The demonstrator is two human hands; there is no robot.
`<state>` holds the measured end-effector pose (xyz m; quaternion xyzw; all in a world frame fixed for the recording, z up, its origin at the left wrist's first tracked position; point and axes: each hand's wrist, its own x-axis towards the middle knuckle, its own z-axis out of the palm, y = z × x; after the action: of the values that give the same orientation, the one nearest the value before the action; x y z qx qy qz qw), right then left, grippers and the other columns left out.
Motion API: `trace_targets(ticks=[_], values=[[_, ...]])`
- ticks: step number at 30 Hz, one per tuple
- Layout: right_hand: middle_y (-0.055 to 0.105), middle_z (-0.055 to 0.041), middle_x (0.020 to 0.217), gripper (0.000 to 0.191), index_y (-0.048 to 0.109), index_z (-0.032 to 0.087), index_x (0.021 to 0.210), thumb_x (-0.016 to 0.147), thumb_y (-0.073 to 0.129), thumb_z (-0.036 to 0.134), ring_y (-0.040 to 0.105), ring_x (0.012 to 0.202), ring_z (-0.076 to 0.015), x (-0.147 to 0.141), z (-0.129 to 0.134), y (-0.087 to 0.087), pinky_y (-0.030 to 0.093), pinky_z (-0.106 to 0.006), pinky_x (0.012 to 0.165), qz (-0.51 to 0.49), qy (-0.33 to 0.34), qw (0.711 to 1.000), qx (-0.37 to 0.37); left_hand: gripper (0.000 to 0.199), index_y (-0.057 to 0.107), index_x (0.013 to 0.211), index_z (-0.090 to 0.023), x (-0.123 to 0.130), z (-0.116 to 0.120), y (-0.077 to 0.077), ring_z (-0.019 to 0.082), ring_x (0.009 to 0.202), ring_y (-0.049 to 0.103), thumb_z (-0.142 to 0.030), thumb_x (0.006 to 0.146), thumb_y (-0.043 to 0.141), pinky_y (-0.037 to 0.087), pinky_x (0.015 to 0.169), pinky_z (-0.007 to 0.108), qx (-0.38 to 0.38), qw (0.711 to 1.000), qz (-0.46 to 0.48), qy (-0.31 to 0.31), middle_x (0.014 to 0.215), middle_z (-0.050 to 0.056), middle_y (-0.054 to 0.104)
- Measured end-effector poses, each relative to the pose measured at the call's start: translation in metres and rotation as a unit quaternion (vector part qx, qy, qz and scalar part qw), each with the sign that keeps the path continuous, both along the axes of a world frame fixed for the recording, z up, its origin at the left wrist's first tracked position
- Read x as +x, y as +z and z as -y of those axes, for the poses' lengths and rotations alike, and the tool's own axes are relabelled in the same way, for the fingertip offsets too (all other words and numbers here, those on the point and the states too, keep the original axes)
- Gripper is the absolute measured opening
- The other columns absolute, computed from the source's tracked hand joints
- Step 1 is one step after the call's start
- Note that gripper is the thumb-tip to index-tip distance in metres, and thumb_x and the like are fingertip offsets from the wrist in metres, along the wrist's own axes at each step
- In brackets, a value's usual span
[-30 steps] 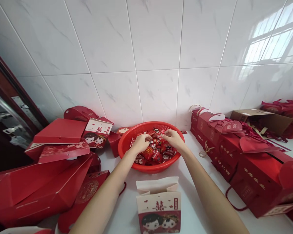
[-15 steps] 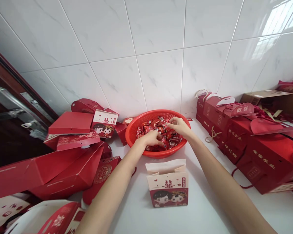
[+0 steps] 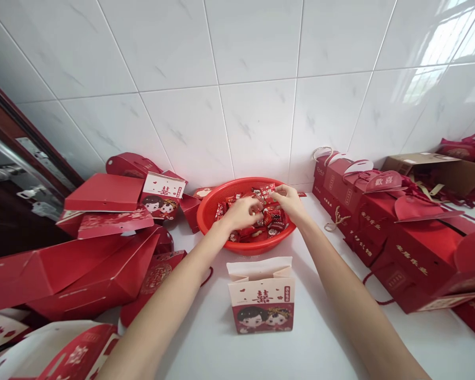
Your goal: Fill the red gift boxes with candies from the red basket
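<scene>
A red plastic basket [image 3: 245, 246] holds several red-wrapped candies [image 3: 275, 216]. Over its middle, my left hand [image 3: 243, 212] is bent down at the candies with its fingers curved and apart; the fingertips are partly hidden. At the basket's right side, my right hand [image 3: 288, 201] pinches the edge of a red candy packet [image 3: 266, 193] between thumb and fingers. In front of the basket stands an upright paper gift box [image 3: 262, 306], white above and red below, printed with two cartoon figures. Its top is open, and neither hand touches it.
Red gift boxes [image 3: 98, 192] lie heaped on the left, with a similar cartoon box [image 3: 162, 196] among them. A row of red handled boxes [image 3: 396, 248] lines the right. Behind them sits a brown carton [image 3: 431, 161]. A tiled wall [image 3: 257, 126] rises at the back.
My left hand has lifted slightly and shifted within the basket. My right hand now pinches a packet at the back right. The whole view has shifted a little.
</scene>
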<state>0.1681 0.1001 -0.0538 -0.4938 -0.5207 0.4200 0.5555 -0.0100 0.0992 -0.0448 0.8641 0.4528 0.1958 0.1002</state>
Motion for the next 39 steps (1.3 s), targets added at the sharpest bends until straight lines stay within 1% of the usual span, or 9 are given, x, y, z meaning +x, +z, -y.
trace_targets(ticks=[2, 5, 10, 15, 20, 27, 31, 33, 39], values=[[0.066, -0.0036, 0.085, 0.015, 0.058, 0.018, 0.084, 0.075, 0.067, 0.025, 0.065, 0.075, -0.0165, 0.0, 0.0, 0.001, 0.055, -0.025, 0.058, -0.01, -0.004, 1.0, 0.001, 0.03, 0.074, 0.107, -0.025, 0.009, 0.002, -0.001, 0.025, 0.098, 0.069, -0.027, 0.079, 0.066, 0.051, 0.084, 0.03, -0.074, 0.985, -0.088, -0.13, 0.113, 0.006, 0.073], [0.066, -0.0037, 0.083, 0.016, 0.059, 0.018, 0.083, 0.074, 0.069, 0.026, 0.064, 0.072, -0.0163, 0.0, 0.001, 0.002, 0.055, -0.025, 0.056, -0.02, -0.009, 1.0, 0.001, 0.047, 0.072, 0.121, -0.033, 0.025, 0.001, -0.002, 0.029, 0.112, 0.066, -0.023, 0.076, 0.065, 0.05, 0.091, 0.032, -0.098, 0.963, -0.172, -0.185, 0.136, 0.005, 0.065], [0.066, -0.0039, 0.084, 0.018, 0.058, 0.019, 0.084, 0.073, 0.069, 0.027, 0.064, 0.073, -0.0169, 0.0, -0.001, 0.001, 0.055, -0.026, 0.055, -0.036, -0.013, 0.999, 0.002, 0.069, 0.07, 0.127, -0.034, 0.052, -0.01, -0.008, 0.036, 0.106, 0.068, -0.014, 0.061, 0.071, 0.051, 0.087, 0.039, -0.111, 0.954, -0.246, -0.129, 0.146, 0.011, 0.058], [0.065, -0.0017, 0.08, 0.022, 0.058, 0.019, 0.084, 0.072, 0.072, 0.03, 0.063, 0.066, -0.0157, 0.001, -0.002, 0.001, 0.054, -0.027, 0.055, -0.049, -0.011, 0.999, 0.0, 0.055, 0.079, 0.102, -0.029, 0.066, -0.016, -0.011, 0.036, 0.097, 0.07, -0.005, 0.054, 0.068, 0.052, 0.081, 0.038, -0.137, 0.961, -0.214, -0.111, 0.111, 0.009, 0.077], [0.063, -0.0001, 0.078, 0.022, 0.056, 0.019, 0.086, 0.073, 0.07, 0.032, 0.064, 0.066, -0.0153, 0.002, 0.0, 0.003, 0.055, -0.027, 0.058, -0.068, -0.021, 0.997, 0.006, 0.039, 0.078, 0.095, -0.023, 0.044, -0.02, 0.001, 0.03, 0.083, 0.072, -0.015, 0.057, 0.074, 0.052, 0.071, 0.031, -0.165, 0.974, -0.136, -0.081, 0.087, 0.004, 0.078], [0.063, -0.0011, 0.082, 0.024, 0.057, 0.019, 0.086, 0.072, 0.069, 0.034, 0.066, 0.072, -0.0166, 0.002, 0.001, 0.004, 0.055, -0.027, 0.058, -0.073, -0.024, 0.997, 0.012, 0.051, 0.069, 0.117, -0.022, 0.008, -0.025, 0.019, 0.027, 0.099, 0.07, -0.029, 0.067, 0.072, 0.051, 0.077, 0.028, -0.114, 0.992, 0.007, 0.046, 0.11, 0.006, 0.075], [0.066, -0.0021, 0.083, 0.028, 0.058, 0.019, 0.087, 0.071, 0.071, 0.036, 0.066, 0.072, -0.0172, 0.002, 0.001, 0.002, 0.055, -0.027, 0.059, -0.064, -0.017, 0.998, 0.011, 0.027, 0.07, 0.088, -0.022, 0.004, -0.025, 0.019, 0.027, 0.086, 0.068, -0.04, 0.068, 0.075, 0.047, 0.072, 0.03, -0.097, 0.991, 0.044, 0.081, 0.087, 0.004, 0.075], [0.066, -0.0023, 0.083, 0.029, 0.057, 0.019, 0.087, 0.07, 0.072, 0.037, 0.066, 0.072, -0.0171, 0.003, 0.0, 0.001, 0.055, -0.027, 0.059, -0.06, -0.014, 0.998, 0.01, 0.025, 0.064, 0.071, -0.023, 0.003, -0.027, 0.018, 0.024, 0.075, 0.064, -0.044, 0.066, 0.077, 0.042, 0.066, 0.029, -0.095, 0.989, 0.056, 0.098, 0.073, 0.001, 0.07], [0.066, -0.003, 0.085, 0.028, 0.057, 0.019, 0.088, 0.071, 0.071, 0.037, 0.065, 0.073, -0.0168, 0.003, -0.002, 0.0, 0.056, -0.028, 0.062, -0.051, -0.01, 0.999, 0.013, 0.058, 0.038, 0.044, -0.022, -0.002, -0.037, 0.012, 0.015, 0.053, 0.04, -0.057, 0.059, 0.082, 0.025, 0.055, 0.029, -0.079, 0.98, 0.105, 0.146, 0.044, -0.004, 0.041]])
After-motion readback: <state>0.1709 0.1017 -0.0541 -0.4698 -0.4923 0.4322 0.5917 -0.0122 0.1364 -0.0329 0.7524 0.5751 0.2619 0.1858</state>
